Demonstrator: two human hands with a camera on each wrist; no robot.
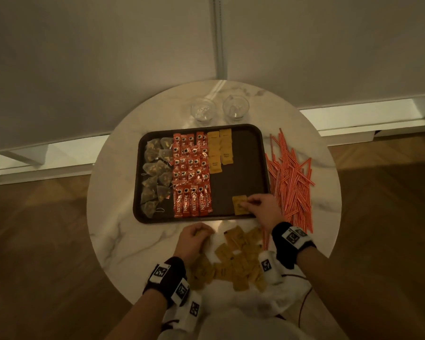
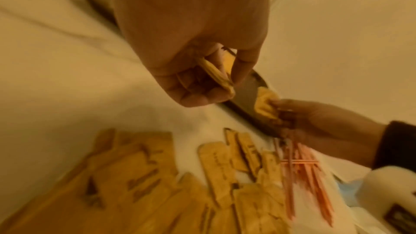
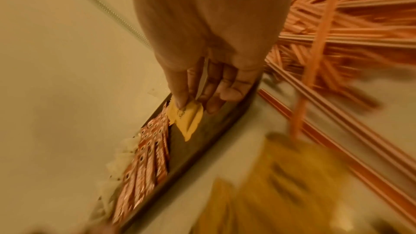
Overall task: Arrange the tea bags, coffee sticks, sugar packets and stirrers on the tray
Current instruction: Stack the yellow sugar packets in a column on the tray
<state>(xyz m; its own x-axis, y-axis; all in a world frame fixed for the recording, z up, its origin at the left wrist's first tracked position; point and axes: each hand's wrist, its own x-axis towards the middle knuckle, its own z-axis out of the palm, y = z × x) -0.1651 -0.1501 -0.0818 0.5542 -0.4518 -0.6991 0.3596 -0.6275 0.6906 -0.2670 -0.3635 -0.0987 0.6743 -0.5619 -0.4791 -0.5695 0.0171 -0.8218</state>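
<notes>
A dark tray (image 1: pixel 245 182) holds tea bags (image 1: pixel 156 173) at its left, red coffee sticks (image 1: pixel 192 173) in the middle and yellow sugar packets (image 1: pixel 219 150) at the back. My right hand (image 1: pixel 258 204) pinches sugar packets (image 1: pixel 239 204) over the tray's front right corner; in the right wrist view thumb and fingers grip these packets (image 3: pixel 186 118). My left hand (image 1: pixel 194 238) stays near the tray's front edge and grips a small stack of sugar packets (image 2: pixel 216 74). A loose heap of sugar packets (image 1: pixel 236 261) lies on the table in front of the tray.
Red-striped stirrers (image 1: pixel 292 177) lie in a pile right of the tray. Two glass cups (image 1: pixel 203 111) (image 1: pixel 235 106) stand behind it. The round marble table (image 1: pixel 123 231) stands against a white wall, with wooden floor around it.
</notes>
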